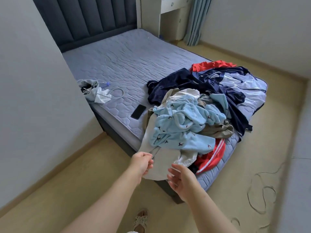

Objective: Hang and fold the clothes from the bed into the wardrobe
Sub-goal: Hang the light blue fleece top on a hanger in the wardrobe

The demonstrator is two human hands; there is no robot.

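Left grip [142,163] pinches grey garment [159,163]; right grip [181,180] open beside.

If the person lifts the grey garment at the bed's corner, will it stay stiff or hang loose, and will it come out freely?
Probably floppy: the grey garment drapes over the mattress edge in soft folds where the left hand pinches it. It likely drags the light blue fleece, which lies on top of it. It looks thin, so probably light.
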